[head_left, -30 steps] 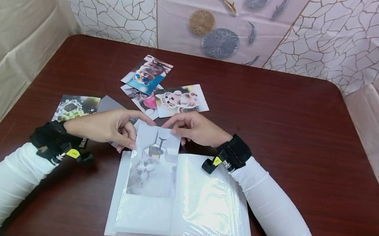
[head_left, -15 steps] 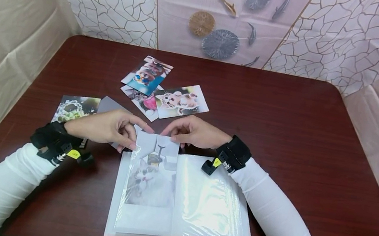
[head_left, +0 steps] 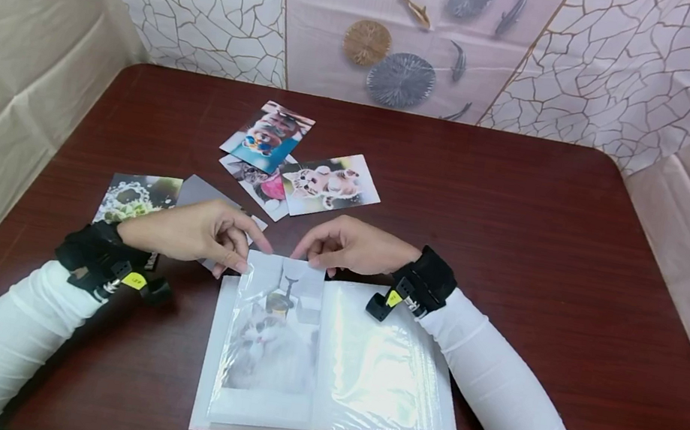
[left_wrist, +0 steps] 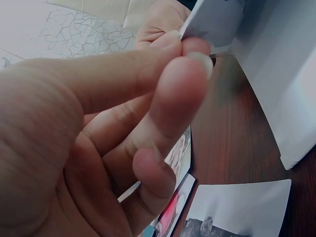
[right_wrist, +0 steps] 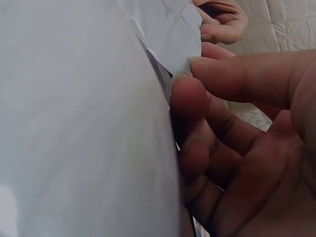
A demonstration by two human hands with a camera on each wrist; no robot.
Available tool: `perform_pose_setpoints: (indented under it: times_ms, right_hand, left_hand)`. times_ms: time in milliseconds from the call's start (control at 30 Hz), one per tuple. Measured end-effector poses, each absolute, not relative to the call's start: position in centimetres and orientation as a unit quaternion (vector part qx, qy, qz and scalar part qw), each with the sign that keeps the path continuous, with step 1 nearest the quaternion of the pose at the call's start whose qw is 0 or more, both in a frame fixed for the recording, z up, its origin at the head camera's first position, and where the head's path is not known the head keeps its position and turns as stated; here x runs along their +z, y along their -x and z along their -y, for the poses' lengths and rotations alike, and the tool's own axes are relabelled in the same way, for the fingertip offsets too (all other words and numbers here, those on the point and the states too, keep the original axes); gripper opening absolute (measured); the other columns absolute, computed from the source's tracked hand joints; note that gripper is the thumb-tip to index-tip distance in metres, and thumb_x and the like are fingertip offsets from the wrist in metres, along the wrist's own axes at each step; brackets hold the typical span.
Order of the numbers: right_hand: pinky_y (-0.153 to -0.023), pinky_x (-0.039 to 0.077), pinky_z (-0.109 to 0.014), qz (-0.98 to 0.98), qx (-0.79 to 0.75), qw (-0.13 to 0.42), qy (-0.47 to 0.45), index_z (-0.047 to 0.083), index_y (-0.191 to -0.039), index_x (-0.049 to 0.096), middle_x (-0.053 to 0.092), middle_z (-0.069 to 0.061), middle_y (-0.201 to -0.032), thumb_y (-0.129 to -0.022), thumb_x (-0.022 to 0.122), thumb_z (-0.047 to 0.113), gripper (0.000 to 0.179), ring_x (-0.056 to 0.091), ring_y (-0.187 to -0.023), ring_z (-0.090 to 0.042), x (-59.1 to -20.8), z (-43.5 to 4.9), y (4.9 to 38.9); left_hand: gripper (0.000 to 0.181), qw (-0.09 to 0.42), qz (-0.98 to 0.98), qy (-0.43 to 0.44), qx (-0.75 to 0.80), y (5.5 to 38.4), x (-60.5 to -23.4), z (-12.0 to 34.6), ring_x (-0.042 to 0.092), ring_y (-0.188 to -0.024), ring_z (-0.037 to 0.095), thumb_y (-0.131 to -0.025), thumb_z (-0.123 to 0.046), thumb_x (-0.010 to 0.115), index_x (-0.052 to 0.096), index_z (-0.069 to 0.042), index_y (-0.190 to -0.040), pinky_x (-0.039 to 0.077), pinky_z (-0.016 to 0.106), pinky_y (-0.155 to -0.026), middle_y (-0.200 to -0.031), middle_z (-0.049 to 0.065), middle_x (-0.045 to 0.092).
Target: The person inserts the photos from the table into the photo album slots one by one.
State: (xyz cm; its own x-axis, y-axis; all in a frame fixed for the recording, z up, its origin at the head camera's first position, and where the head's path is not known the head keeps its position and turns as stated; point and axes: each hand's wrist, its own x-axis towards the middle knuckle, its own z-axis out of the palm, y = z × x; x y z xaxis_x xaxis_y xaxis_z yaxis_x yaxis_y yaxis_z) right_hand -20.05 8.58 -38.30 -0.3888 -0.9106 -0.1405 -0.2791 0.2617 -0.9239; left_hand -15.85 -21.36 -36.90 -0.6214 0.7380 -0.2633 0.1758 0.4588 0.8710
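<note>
An open photo album point(head_left: 385, 359) with clear plastic pockets lies on the table. A pale photo point(head_left: 270, 355) of a white cat sits in the left page's pocket, its top strip level with my fingers. My left hand point(head_left: 195, 228) pinches the top left corner of the album's pocket page, index finger stretched along the photo's top edge; in the left wrist view the fingertips point(left_wrist: 182, 84) meet on a pale sheet's corner. My right hand point(head_left: 360, 248) pinches the photo's top right corner. In the right wrist view its thumb point(right_wrist: 217, 69) lies on that corner.
Behind the album lie overlapping photos: a kitten photo point(head_left: 332, 184), a blue-toned photo point(head_left: 270, 138) and one with pink point(head_left: 258, 181). Left of it are a flower photo point(head_left: 138, 199) and a grey-backed photo point(head_left: 201, 192), partly under my left hand. The brown table point(head_left: 522, 222) extends right.
The photo has slid down into the left pocket, toward the person, and the right hand has moved down with it. The left hand has stayed at the pocket's corner, its index finger lowering.
</note>
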Motion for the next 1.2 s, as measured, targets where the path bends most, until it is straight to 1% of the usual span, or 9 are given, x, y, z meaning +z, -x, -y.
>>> perform_pose_setpoints:
  times_ms: [133, 300, 500, 600, 767, 933, 1200]
  right_hand:
    - [-0.068, 0.048, -0.028, -0.706, -0.436, 0.366, 0.422, 0.006, -0.118, 0.071, 0.066, -0.006, -0.085, -0.1, 0.061, 0.004, 0.021, 0.057, -0.072, -0.025, -38.1, -8.5, 19.9]
    - [-0.07, 0.049, -0.029, -0.702, -0.433, 0.374, 0.424, 0.005, -0.115, 0.071, 0.064, -0.008, -0.084, -0.1, 0.062, 0.005, 0.017, 0.058, -0.074, -0.027, -37.9, -8.4, 19.7]
    - [-0.069, 0.048, -0.026, -0.709, -0.406, 0.375, 0.437, 0.008, -0.114, 0.074, 0.068, -0.008, -0.084, -0.099, 0.065, 0.009, 0.017, 0.06, -0.075, -0.025, -37.6, -8.3, 19.6]
    - [-0.069, 0.047, -0.024, -0.716, -0.389, 0.373, 0.444, 0.011, -0.113, 0.075, 0.071, -0.004, -0.089, -0.098, 0.066, 0.011, 0.017, 0.062, -0.076, -0.021, -37.6, -8.3, 19.6]
    - [-0.072, 0.049, -0.023, -0.721, -0.368, 0.366, 0.458, 0.013, -0.113, 0.077, 0.071, 0.0, -0.098, -0.098, 0.068, 0.013, 0.018, 0.063, -0.08, -0.015, -37.4, -8.2, 19.6]
    - [-0.071, 0.047, -0.022, -0.719, -0.365, 0.365, 0.465, 0.012, -0.114, 0.077, 0.069, -0.001, -0.098, -0.097, 0.068, 0.012, 0.019, 0.061, -0.078, -0.015, -37.2, -8.2, 19.5]
    - [-0.071, 0.045, -0.021, -0.716, -0.366, 0.365, 0.47, 0.012, -0.113, 0.078, 0.067, -0.001, -0.097, -0.099, 0.067, 0.013, 0.018, 0.058, -0.077, -0.016, -37.3, -8.2, 19.2]
  left_hand:
    - [0.037, 0.326, -0.784, -0.298, 0.436, 15.9, -36.9, 21.4, 0.065, -0.063, 0.023, -0.092, -0.018, 0.075, 0.067, -0.007, -0.127, 0.055, 0.029, -0.06, -0.092, 0.003, 0.079]
    - [0.032, 0.319, -0.78, -0.317, 0.435, 15.9, -36.9, 21.4, 0.064, -0.06, 0.024, -0.093, -0.019, 0.074, 0.07, -0.008, -0.123, 0.054, 0.029, -0.058, -0.09, 0.004, 0.078]
    - [0.022, 0.301, -0.78, -0.347, 0.425, 16.0, -37.2, 21.4, 0.062, -0.059, 0.029, -0.095, -0.019, 0.072, 0.076, -0.011, -0.115, 0.054, 0.031, -0.057, -0.083, 0.01, 0.075]
    - [0.02, 0.297, -0.779, -0.354, 0.424, 16.0, -37.3, 21.4, 0.062, -0.058, 0.031, -0.095, -0.018, 0.071, 0.077, -0.011, -0.113, 0.055, 0.032, -0.057, -0.083, 0.012, 0.073]
    - [0.019, 0.3, -0.777, -0.356, 0.424, 16.0, -37.4, 21.5, 0.062, -0.057, 0.032, -0.095, -0.017, 0.071, 0.078, -0.012, -0.112, 0.055, 0.031, -0.057, -0.084, 0.012, 0.073]
    - [0.018, 0.303, -0.779, -0.353, 0.419, 16.0, -37.4, 21.5, 0.063, -0.058, 0.032, -0.095, -0.019, 0.072, 0.078, -0.013, -0.111, 0.055, 0.03, -0.059, -0.083, 0.012, 0.073]
    - [0.017, 0.31, -0.769, -0.363, 0.424, 15.9, -37.5, 21.5, 0.064, -0.057, 0.023, -0.095, -0.017, 0.071, 0.079, -0.012, -0.11, 0.055, 0.029, -0.058, -0.088, 0.013, 0.074]
